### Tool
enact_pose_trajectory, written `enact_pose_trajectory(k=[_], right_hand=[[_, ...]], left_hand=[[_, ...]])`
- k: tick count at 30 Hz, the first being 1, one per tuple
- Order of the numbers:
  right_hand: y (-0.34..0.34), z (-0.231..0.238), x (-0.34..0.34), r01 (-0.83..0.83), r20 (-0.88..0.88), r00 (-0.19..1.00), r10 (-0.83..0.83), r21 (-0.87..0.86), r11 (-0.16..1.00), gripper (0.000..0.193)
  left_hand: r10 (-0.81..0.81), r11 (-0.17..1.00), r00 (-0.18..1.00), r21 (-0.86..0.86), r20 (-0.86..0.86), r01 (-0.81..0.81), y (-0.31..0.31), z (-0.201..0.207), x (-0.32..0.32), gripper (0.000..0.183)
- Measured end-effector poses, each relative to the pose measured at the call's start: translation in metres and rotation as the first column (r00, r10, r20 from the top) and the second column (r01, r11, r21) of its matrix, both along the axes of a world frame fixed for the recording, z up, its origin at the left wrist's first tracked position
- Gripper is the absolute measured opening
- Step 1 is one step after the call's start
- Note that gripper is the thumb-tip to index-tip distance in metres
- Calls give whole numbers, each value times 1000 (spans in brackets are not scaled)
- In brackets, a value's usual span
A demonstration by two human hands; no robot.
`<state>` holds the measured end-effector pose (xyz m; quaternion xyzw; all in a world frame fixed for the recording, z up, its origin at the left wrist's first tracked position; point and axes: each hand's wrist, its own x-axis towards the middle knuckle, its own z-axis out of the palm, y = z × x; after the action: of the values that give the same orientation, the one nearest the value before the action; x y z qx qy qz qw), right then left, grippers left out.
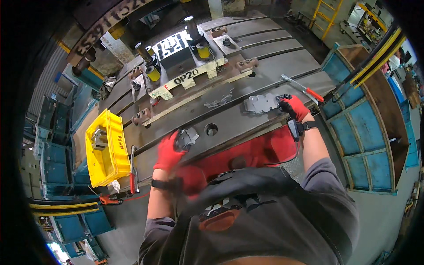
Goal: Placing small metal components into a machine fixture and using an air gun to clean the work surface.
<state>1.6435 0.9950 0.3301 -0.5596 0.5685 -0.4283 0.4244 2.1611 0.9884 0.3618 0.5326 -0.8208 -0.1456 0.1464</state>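
My right hand (pixel 293 107), in a red glove with dark fingertips, grips the right edge of a flat grey sheet-metal part (pixel 260 104) with an uneven outline. That part is over the front of the press table (pixel 276 70); I cannot tell whether it rests there. At the table's front edge to the left, my left hand (pixel 169 152), gloved alike and slightly blurred, has its fingers closed on a smaller grey sheet-metal piece (pixel 189 138). A thin, shiny scrap-like patch (pixel 218 99) lies on the table between the hands.
Behind the hands stands a stamping die (pixel 185 73) with upright posts and yellow cylinders. A yellow bin (pixel 117 150) with metal blocks is at the left. Red-handled tools lie at the right (pixel 304 89) and left (pixel 133 170). A red padded seat (pixel 269 148) is below the table edge.
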Motion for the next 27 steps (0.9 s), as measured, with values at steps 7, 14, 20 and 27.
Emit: enact_pose_trajectory(k=[7,14,20,27], right_hand=[[-6,-4,1,218,147,960,-240,149,964,12],[-6,8,10,157,523,843,-130,-8,988,18],[-17,67,69,259,491,866,-91,-286,923,30],[-130,109,116,148,499,866,-19,-221,964,28]], left_hand=[[25,1000,999,1,46,-25,1,2,2,82],[89,996,978,-3,-187,-92,10,4,10,79],[307,941,577,330,-757,-68,39,-6,55,52],[443,797,618,601,-649,59,107,4,124,40]])
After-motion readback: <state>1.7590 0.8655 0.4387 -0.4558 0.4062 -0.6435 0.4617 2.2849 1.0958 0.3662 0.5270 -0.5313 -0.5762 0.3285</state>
